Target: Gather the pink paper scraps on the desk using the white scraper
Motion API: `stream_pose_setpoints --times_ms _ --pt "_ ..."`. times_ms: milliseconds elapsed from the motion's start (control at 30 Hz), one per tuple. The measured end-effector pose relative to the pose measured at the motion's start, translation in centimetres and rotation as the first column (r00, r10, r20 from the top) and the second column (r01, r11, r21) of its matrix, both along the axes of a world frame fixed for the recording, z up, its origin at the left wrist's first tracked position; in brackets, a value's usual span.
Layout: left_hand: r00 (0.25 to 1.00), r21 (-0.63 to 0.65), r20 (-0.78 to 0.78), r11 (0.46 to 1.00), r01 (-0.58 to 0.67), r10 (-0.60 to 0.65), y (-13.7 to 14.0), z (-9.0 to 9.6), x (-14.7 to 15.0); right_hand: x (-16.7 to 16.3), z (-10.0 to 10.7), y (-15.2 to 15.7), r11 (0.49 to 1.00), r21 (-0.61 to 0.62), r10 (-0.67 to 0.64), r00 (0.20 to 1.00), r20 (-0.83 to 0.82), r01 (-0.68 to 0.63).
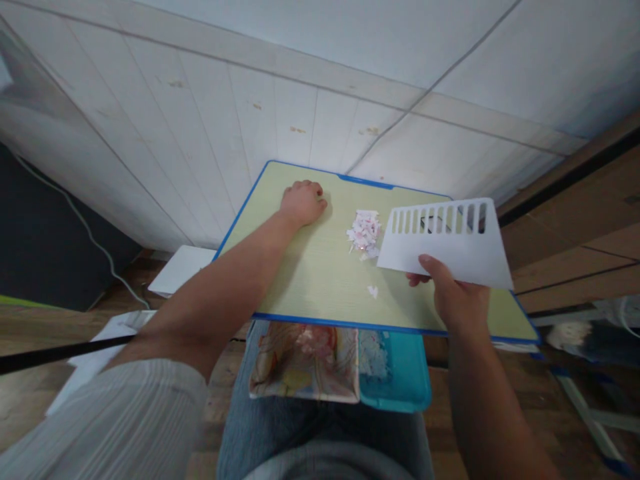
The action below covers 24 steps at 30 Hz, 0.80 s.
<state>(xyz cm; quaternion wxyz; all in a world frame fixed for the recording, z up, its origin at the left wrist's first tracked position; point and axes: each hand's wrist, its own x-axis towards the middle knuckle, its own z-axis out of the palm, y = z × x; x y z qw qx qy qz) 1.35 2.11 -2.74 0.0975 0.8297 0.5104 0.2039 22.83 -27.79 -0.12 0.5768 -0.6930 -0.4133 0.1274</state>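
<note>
In the head view, my right hand (457, 293) grips a stiff white sheet (440, 257) with a row of long rounded slots cut along its far side. The thumb lies on top and the fingers go beneath, and the sheet is held above the board. A small heap of pale pink and white scraps (365, 230) lies just left of the sheet. Nearer me is one loose white scrap (373, 291). My left hand (303, 202) rests on the board left of the heap, its fingers curled in and nothing visible in them.
The pale yellow board (305, 280) has a blue rim and stands against a white panelled wall (200, 133). Below its front edge, a patterned fabric box (305, 390) and a turquoise tub (410, 373) hold more scraps. White sheets (180, 267) lie at the left, cardboard (575, 233) at the right.
</note>
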Motion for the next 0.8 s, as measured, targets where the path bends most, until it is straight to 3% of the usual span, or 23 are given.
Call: stream_pose_setpoints --times_ms 133,233,300,367,467,600,800 --pt "1.000 -0.002 0.009 1.000 0.004 -0.003 -0.1 0.0 -0.1 1.3 -0.1 1.5 0.996 -0.082 0.028 0.997 -0.075 -0.034" --pt "1.000 0.008 0.001 1.000 0.000 0.000 -0.1 0.0 -0.1 3.7 0.6 4.4 0.982 -0.160 0.074 0.982 -0.172 -0.102" --pt "1.000 0.016 -0.004 1.000 0.006 -0.006 -0.1 0.0 -0.1 5.9 2.0 6.8 0.981 -0.182 0.033 0.978 -0.207 -0.072" --pt "1.000 0.019 0.002 1.000 0.010 -0.010 -0.1 0.1 0.0 8.0 3.8 9.5 0.952 -0.303 -0.085 0.984 -0.155 0.034" --pt "1.000 0.011 0.008 1.000 0.004 -0.004 -0.3 0.1 0.0 10.0 6.0 13.4 0.921 -0.382 -0.122 0.988 -0.090 0.079" --pt "1.000 0.009 0.018 1.000 0.012 -0.012 -0.6 0.3 -0.1 9.7 6.9 17.1 0.899 -0.435 -0.074 0.997 -0.039 0.049" --pt "0.997 -0.017 0.076 1.000 -0.007 0.008 -0.7 0.6 -0.3 7.1 6.7 18.0 0.859 -0.473 0.162 0.980 -0.114 -0.197"
